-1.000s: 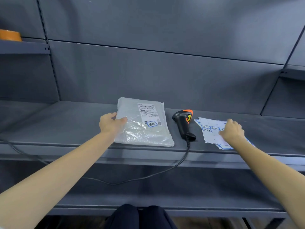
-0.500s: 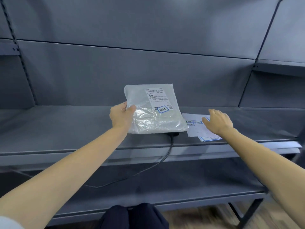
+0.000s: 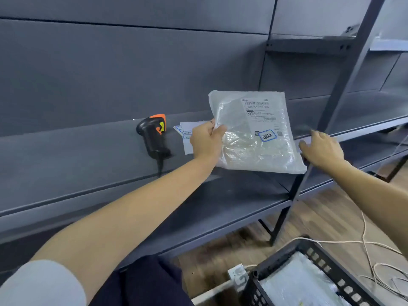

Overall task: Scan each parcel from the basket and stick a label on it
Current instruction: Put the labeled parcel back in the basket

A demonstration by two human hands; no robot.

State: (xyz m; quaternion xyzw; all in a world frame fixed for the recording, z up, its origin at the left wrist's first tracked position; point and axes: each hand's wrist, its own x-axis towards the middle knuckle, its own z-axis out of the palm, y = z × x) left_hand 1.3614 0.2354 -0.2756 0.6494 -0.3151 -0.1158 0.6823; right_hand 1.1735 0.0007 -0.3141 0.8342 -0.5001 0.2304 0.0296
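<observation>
My left hand (image 3: 206, 140) grips the left edge of a clear plastic parcel (image 3: 256, 138) and holds it in the air above the shelf edge. The parcel carries a white shipping label and a blue-bordered sticker (image 3: 267, 135). To the parcel's right, my right hand (image 3: 323, 149) hovers with relaxed fingers and holds nothing. A black and orange barcode scanner (image 3: 154, 135) lies on the grey shelf (image 3: 77, 155), left of the label sheet (image 3: 187, 134), which my left hand partly hides. At the bottom right stands a black basket (image 3: 284, 259) with another parcel (image 3: 302, 281) inside.
A grey upright post (image 3: 344, 85) of the shelving rises just right of the parcel. The scanner's black cable drops over the shelf edge. White cables (image 3: 366, 246) and a power strip (image 3: 238, 276) lie on the wooden floor beside the basket.
My left hand lifted the parcel off the shelf and carried it to the right. My right hand left the label sheet. My view turned right and down, so the basket came into sight.
</observation>
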